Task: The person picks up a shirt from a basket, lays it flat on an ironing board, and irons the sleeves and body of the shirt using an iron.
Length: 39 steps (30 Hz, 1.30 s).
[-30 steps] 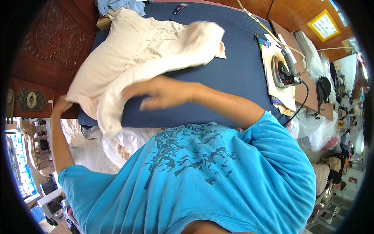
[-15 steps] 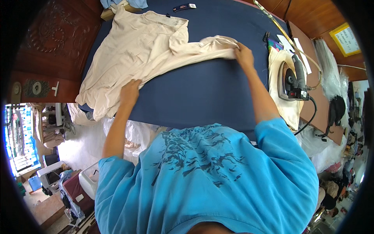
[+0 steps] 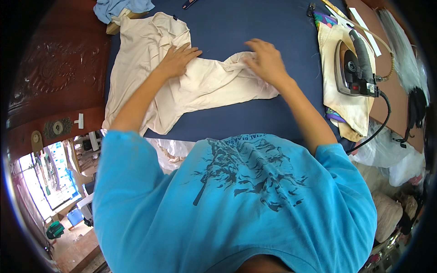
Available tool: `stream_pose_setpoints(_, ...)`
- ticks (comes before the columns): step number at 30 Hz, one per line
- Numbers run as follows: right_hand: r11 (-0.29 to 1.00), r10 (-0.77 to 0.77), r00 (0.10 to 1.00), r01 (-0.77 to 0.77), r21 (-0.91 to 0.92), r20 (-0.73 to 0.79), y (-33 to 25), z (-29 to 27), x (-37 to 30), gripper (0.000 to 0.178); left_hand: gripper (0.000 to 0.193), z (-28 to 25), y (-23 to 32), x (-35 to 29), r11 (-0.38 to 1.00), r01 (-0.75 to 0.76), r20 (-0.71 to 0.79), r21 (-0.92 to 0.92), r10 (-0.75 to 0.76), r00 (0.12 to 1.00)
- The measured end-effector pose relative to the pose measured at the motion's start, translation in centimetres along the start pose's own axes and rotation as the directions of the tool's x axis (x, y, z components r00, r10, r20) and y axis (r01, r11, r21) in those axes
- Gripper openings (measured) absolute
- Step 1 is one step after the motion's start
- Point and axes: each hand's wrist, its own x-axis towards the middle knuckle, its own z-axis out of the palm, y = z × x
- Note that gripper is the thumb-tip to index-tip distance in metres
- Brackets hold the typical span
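A cream shirt [image 3: 136,68] lies spread on the dark blue padded table [image 3: 223,27], its body at the left with soft creases. From it a sleeve [image 3: 214,88] reaches to the right, rumpled along its upper edge. My left hand [image 3: 179,61] rests flat on the shirt where the sleeve joins the body, fingers apart. Over the far edge of the sleeve's outer end is my right hand [image 3: 268,63], its fingers spread and slightly blurred. Neither hand grips the cloth.
An electric iron [image 3: 353,66] rests on a folded cream cloth [image 3: 332,45] at the right, its black cord [image 3: 387,111] curving toward me. Light blue cloth [image 3: 120,9] is piled at the far left. A carved wooden panel [image 3: 57,73] stands along the left side.
My left hand has moved from the shirt's near edge up to the shoulder area. The right hand has let go of the sleeve end, and the sleeve now lies flatter and nearer me.
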Motion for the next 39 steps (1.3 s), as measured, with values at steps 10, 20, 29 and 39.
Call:
stream_pose_setpoints(10, 0.877, 0.439, 0.836, -0.320, -0.358, 0.329, 8.0, -0.2, 3.3, 0.019, 0.050, 1.6, -10.4, 8.1, 0.980, 0.184, 0.455, 0.072, -0.197, 0.868)
stream_pose_setpoints(20, 0.920, -0.057, 0.994, 0.089, -0.382, 0.095, 6.7, -1.2, 4.4, 0.033, 0.039, 2.6, -7.6, 8.9, 0.945, 0.308, -0.668, -0.108, -0.298, 0.682)
stream_pose_setpoints(29, 0.955, 0.003, 0.826, 0.165, -0.248, 0.564, 5.2, -6.4, -2.9, 0.013, 0.036, 3.4, 6.5, -0.8, 0.898, 0.062, -0.302, -0.436, -0.211, 0.930)
stream_pose_setpoints(39, 0.954, 0.250, 0.670, -0.048, -0.296, 0.699, 3.6, -8.4, -4.4, 0.014, 0.029, 1.9, 8.6, -3.3, 0.869, -0.081, -0.253, -0.487, -0.052, 0.966)
